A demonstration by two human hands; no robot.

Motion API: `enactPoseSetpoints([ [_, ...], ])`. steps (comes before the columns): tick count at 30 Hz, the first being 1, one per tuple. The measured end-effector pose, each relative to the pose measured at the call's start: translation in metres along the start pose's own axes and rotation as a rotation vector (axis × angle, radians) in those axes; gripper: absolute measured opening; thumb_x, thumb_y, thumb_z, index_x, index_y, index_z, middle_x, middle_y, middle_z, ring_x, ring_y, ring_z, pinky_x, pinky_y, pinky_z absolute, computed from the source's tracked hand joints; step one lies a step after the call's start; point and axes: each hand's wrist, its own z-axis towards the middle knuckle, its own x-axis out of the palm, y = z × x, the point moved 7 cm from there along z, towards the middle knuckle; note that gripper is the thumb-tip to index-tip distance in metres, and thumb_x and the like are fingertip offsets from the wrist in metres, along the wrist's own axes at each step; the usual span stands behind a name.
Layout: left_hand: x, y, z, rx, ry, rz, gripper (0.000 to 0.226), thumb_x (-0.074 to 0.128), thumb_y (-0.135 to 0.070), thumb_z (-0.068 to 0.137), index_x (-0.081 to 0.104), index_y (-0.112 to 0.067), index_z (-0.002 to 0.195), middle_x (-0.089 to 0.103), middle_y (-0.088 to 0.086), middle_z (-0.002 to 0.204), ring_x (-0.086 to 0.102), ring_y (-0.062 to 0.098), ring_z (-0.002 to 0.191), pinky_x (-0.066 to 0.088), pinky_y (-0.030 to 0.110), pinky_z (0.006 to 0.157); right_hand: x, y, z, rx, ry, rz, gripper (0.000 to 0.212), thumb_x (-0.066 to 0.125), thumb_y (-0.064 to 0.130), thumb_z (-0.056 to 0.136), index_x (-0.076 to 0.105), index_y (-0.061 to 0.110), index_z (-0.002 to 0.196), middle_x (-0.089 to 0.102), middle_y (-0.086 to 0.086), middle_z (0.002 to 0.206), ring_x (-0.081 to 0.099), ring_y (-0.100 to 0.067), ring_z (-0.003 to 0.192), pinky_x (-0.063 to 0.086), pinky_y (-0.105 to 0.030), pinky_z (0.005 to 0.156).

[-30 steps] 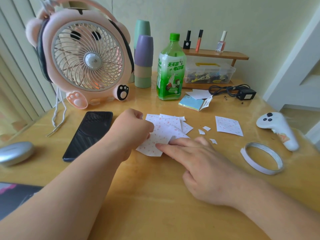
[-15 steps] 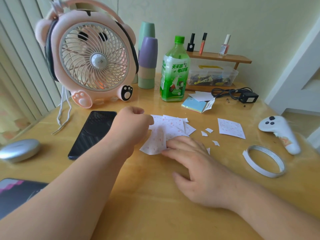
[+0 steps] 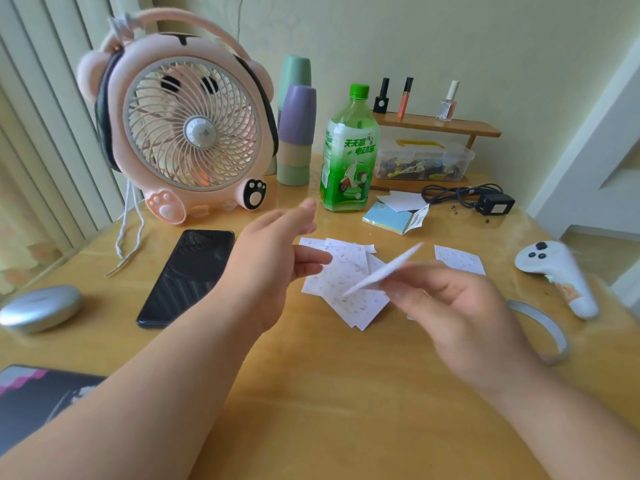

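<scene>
One paper square (image 3: 384, 270), white with small red marks, is now off the bench (image 3: 329, 393) and in the air, pinched at its lower end by the fingers of the right hand (image 3: 460, 306) and tilted up toward the far right. The hand is blurred with motion, so exactly which fingers hold it cannot be told. The left hand (image 3: 273, 258) hovers above the near-left edge of the pile of squares (image 3: 349, 296), fingers spread and holding nothing. This looks like a single sheet separated from the stack, ready to be folded or worked next. Half a second ago both hands were down on the pile, the left curled over its left side and the right pressing flat on the sheets. Since then the left has let go and risen, and the right has come up with its sheet. The lone square (image 3: 459, 259) to the right lies where it did.
</scene>
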Motion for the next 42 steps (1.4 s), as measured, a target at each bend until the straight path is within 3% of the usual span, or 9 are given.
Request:
enactPoseSetpoints([
  [4, 0.018, 0.010, -0.009, -0.111, 0.165, -0.095, 0.046, 0.076, -0.046, 0.075, 0.068, -0.009, 0.101, 0.063, 0.006, 0.099, 0.069, 0.025, 0.070, 0.054, 0.034, 0.065, -0.033, -0.013, 0.003, 0.054, -0.259, 0.009, 0.011, 0.087, 0.021, 0.078, 0.076, 0.022, 0.075, 0.076, 0.005, 0.077, 0.069, -0.009, 0.074, 0.051, -0.026, 0.071],
  [10, 0.040, 0.044, -0.037, -0.423, 0.294, -0.150, 0.028, 0.085, -0.028, 0.073, 0.076, -0.010, 0.093, 0.061, 0.010, 0.102, 0.073, 0.033, 0.085, 0.060, 0.040, 0.069, -0.040, -0.003, 0.003, -0.200, -0.217, 0.051, 0.047, 0.078, 0.017, 0.077, 0.059, 0.039, 0.113, 0.073, -0.004, 0.091, 0.067, -0.026, 0.093, 0.052, -0.041, 0.090],
  [14, 0.048, 0.047, -0.048, -0.620, 0.320, -0.403, 0.058, 0.062, -0.050, 0.089, 0.063, 0.003, 0.111, 0.069, 0.022, 0.114, 0.072, 0.041, 0.095, 0.061, 0.046, 0.076, -0.041, 0.013, -0.001, -0.461, -0.146, -0.248, 0.008, 0.071, 0.004, 0.083, 0.074, 0.010, 0.086, 0.072, -0.002, 0.092, 0.064, -0.025, 0.095, 0.051, -0.037, 0.082],
  [17, 0.050, 0.042, -0.049, -0.551, 0.375, -0.366, 0.044, 0.070, -0.038, 0.084, 0.067, 0.000, 0.106, 0.072, 0.023, 0.112, 0.073, 0.034, 0.087, 0.061, 0.041, 0.074, -0.039, 0.016, -0.001, -0.494, -0.117, -0.298, 0.019, 0.068, -0.007, 0.080, 0.075, 0.011, 0.080, 0.069, -0.001, 0.096, 0.063, -0.021, 0.097, 0.045, -0.025, 0.084],
  [20, 0.047, 0.042, -0.043, -0.369, 0.316, -0.228, 0.049, 0.078, 0.002, 0.067, 0.065, -0.001, 0.114, 0.071, 0.016, 0.105, 0.070, 0.030, 0.088, 0.061, 0.035, 0.074, -0.039, 0.012, -0.001, -0.443, -0.100, -0.245, 0.023, 0.067, -0.007, 0.080, 0.077, 0.014, 0.081, 0.067, -0.001, 0.102, 0.065, -0.018, 0.097, 0.045, -0.021, 0.083],
  [24, 0.040, 0.042, -0.036, -0.281, 0.243, -0.231, 0.059, 0.081, 0.018, 0.055, 0.067, -0.005, 0.107, 0.063, 0.010, 0.090, 0.065, 0.024, 0.081, 0.057, 0.035, 0.079, -0.036, 0.009, 0.000, -0.395, -0.081, -0.184, 0.025, 0.066, -0.006, 0.080, 0.076, 0.017, 0.081, 0.068, 0.001, 0.101, 0.067, -0.022, 0.094, 0.049, -0.025, 0.078],
  [34, 0.041, 0.041, -0.037, -0.229, 0.264, -0.257, 0.048, 0.079, 0.018, 0.064, 0.068, -0.002, 0.106, 0.065, 0.008, 0.089, 0.068, 0.020, 0.075, 0.059, 0.028, 0.068, -0.040, 0.003, 0.003, -0.243, -0.065, 0.020, 0.028, 0.063, -0.005, 0.081, 0.075, 0.020, 0.077, 0.071, 0.003, 0.097, 0.066, -0.026, 0.086, 0.051, -0.026, 0.072],
  [38, 0.041, 0.042, -0.039, -0.202, 0.244, -0.231, 0.047, 0.077, 0.007, 0.058, 0.070, -0.005, 0.103, 0.067, 0.005, 0.090, 0.068, 0.019, 0.074, 0.058, 0.028, 0.067, -0.038, -0.011, 0.004, 0.102, -0.107, 0.316, 0.036, 0.059, -0.010, 0.090, 0.078, 0.013, 0.069, 0.075, -0.007, 0.081, 0.069, -0.016, 0.076, 0.054, -0.022, 0.065],
  [42, 0.038, 0.038, -0.039, -0.104, 0.186, -0.252, 0.040, 0.076, 0.005, 0.059, 0.071, -0.009, 0.096, 0.067, 0.004, 0.091, 0.069, 0.019, 0.077, 0.057, 0.025, 0.068, -0.017, -0.019, -0.002, 0.397, 0.005, 0.658, 0.028, 0.058, 0.024, 0.078, 0.079, 0.011, 0.091, 0.075, -0.018, 0.093, 0.068, -0.028, 0.080, 0.048, -0.040, 0.065],
])
